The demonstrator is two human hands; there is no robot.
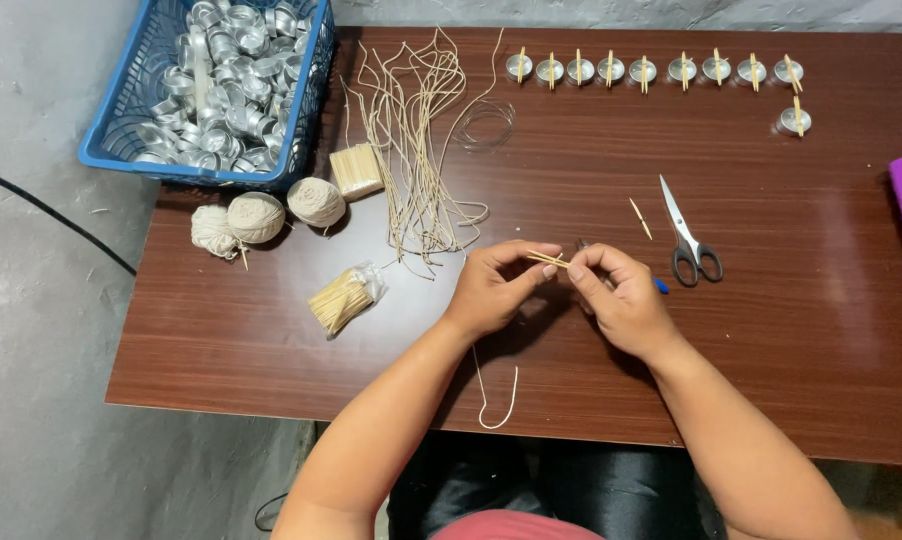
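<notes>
Both hands, the left hand (493, 288) and the right hand (616, 292), pinch one thin wooden stick (548, 261) between closed fingertips above the table's near middle. Ten small metal cups (651, 72) with sticks already stand far right; many empty cups wait in the blue basket (306, 120) far left.

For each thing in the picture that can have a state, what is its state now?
left hand: pinching thin wooden stick
right hand: pinching the stick's other end
wick string: hanging off the table edge
scissors: lying shut
blue basket: filled with metal cups
yarn balls: wound
row of metal cups: upright, a stick across each
</notes>
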